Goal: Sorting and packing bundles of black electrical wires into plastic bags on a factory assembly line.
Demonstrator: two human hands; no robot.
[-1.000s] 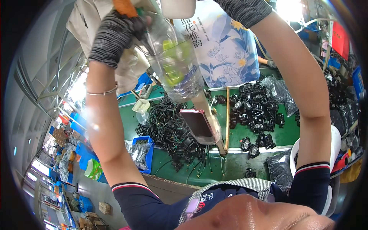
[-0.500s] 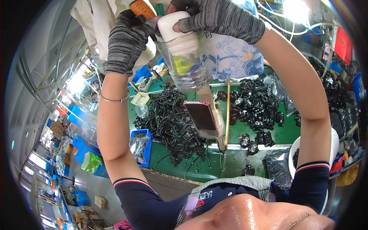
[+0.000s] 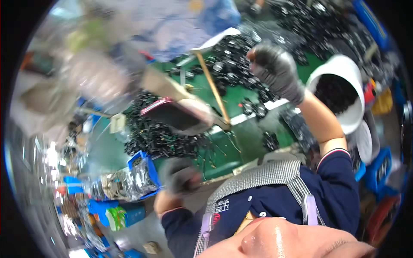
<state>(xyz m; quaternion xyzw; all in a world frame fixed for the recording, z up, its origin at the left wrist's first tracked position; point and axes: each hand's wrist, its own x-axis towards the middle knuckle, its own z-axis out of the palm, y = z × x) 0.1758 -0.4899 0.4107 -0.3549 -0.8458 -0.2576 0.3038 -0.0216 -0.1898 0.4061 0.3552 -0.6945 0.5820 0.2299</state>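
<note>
My right hand (image 3: 277,71), in a grey fingerless glove, is raised over the right side of the green table (image 3: 254,133), near a heap of small black parts (image 3: 230,64). Its fingers look bent, but blur hides whether they hold anything. Low on the left, close to my body, my left hand (image 3: 178,175) in its matching glove is smeared by motion beside a blue bin (image 3: 151,172). A clear plastic container (image 3: 101,79) stands apart from both hands at the upper left, strongly blurred. Between the hands, a red-edged phone (image 3: 174,117) sits on a pale stand.
Black cables (image 3: 146,133) lie heaped on the table's left half. A wooden strip (image 3: 213,88) divides it from the right half. A white bucket (image 3: 355,75) with dark contents lies tilted at the right. Patterned blue-and-white cloth (image 3: 172,30) hangs at the back.
Both hands have come away from the white-topped plastic container and dropped toward the table, my left hand lowest. The view has swung, and the container now appears farther left.
</note>
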